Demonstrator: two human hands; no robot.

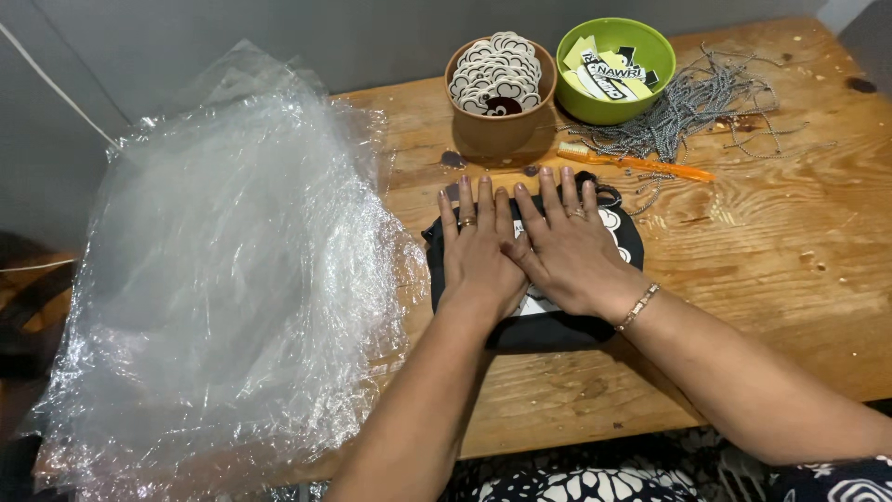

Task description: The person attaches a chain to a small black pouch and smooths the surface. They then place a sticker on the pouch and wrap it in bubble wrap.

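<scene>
A folded black cloth piece (548, 327) inside a clear bag lies on the wooden table (780, 270) in front of me. My left hand (478, 251) rests flat on it, fingers spread and pointing away, a ring on one finger. Beside it, touching at the thumbs, my right hand (569, 249) also presses flat on the cloth; it wears a ring and a bracelet at the wrist. A white tag shows at the cloth's right edge. Neither hand grips anything.
A large pile of crumpled clear plastic bags (223, 279) covers the table's left side. At the back stand a brown bowl (500, 93) of round stickers and a green bowl (615, 70) of tags. Grey cords (697, 112) and an orange toothbrush (641, 164) lie beyond my hands.
</scene>
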